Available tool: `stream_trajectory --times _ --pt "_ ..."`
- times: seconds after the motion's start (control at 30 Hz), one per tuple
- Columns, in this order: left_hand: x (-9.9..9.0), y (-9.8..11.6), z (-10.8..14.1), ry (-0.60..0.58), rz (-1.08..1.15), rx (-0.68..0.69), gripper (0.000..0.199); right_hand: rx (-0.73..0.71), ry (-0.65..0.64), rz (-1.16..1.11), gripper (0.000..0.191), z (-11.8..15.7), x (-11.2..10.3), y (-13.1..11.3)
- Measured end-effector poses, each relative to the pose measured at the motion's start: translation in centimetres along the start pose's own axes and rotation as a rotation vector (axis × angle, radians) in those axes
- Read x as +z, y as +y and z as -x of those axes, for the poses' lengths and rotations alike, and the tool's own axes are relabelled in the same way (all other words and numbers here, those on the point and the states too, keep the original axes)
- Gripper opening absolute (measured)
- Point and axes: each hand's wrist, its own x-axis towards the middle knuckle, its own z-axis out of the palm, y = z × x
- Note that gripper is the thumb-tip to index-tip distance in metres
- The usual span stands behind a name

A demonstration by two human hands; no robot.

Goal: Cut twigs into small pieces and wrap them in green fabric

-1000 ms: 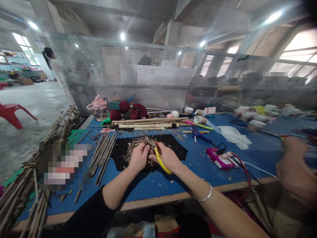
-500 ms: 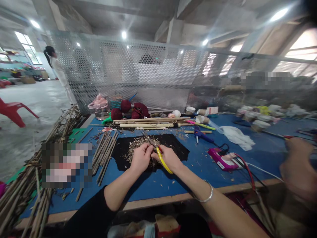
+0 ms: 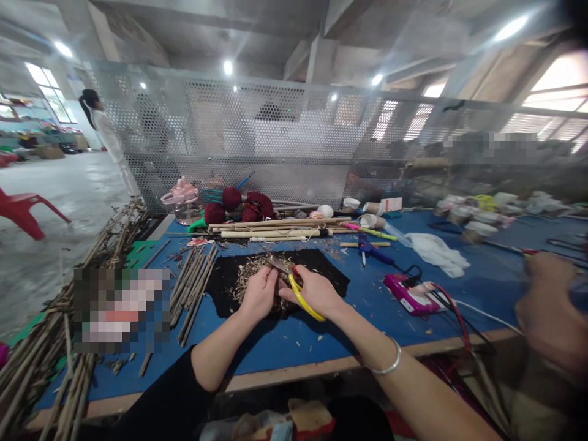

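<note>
A black cloth (image 3: 333, 274) lies on the blue table, with a heap of small brown plant clippings (image 3: 248, 269) on it. Over the heap, my right hand (image 3: 315, 293) is closed on scissors (image 3: 301, 297) with yellow handles, their blades pointing up and to the left. My left hand (image 3: 258, 293) is beside them, its fingers pinched together; whatever they hold is too small to make out. A row of cut brown sticks (image 3: 193, 291) lies to the left of the cloth.
Bundled twigs (image 3: 82, 306) line the left edge. Pale rods (image 3: 275, 234), dark red balls (image 3: 232, 197) and paper cups are at the back. A blue glue gun (image 3: 367, 246), purple power strip (image 3: 408, 295) and white plastic (image 3: 436, 252) lie right. Another person's arm (image 3: 551, 306) is far right.
My hands have drawn slightly apart, and the right hand with the scissors has tilted a little. The view has shifted slightly.
</note>
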Motion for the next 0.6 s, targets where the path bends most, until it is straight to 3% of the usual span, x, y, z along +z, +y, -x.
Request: stream_trajectory --times 0.23,0.6 --pt "0.0 0.3 0.1 0.007 -0.009 -0.002 0.031 -0.055 0.025 -0.087 0.048 0.1 0.5 -0.4" --pt "-0.3 0.2 -0.1 0.015 -0.095 0.028 0.028 -0.025 -0.011 -0.064 0.041 -0.4 0.9 -0.2"
